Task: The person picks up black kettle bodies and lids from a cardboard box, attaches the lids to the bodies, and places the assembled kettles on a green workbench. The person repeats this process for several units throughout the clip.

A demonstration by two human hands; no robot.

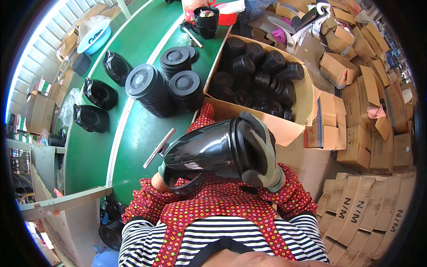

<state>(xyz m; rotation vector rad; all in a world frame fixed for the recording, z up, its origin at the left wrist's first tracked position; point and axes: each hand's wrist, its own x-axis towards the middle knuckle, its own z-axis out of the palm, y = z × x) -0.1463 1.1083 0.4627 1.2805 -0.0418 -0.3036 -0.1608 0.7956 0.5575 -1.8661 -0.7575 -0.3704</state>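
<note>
A glossy black jug-shaped housing (202,144) lies on its side in front of my chest, with a curved handle at its lower left. My right hand (265,153), in a grey-green glove, is closed around its right end, where a dark round base piece (242,147) sits. At the other end is my left hand (160,180), mostly hidden behind the housing; its fingers do not show, though it appears to support that end. Just beside the housing's left end is a shiny metal bar-like tool (159,148); whether my left hand touches it is hidden.
Stacks of black round discs (144,82) stand on the green table (138,133). Several similar black housings (100,93) line its left part. An open carton (262,116) of black round parts is ahead to the right. A black mug-like container (207,24) stands at the far end. Cardboard boxes (373,138) fill the right.
</note>
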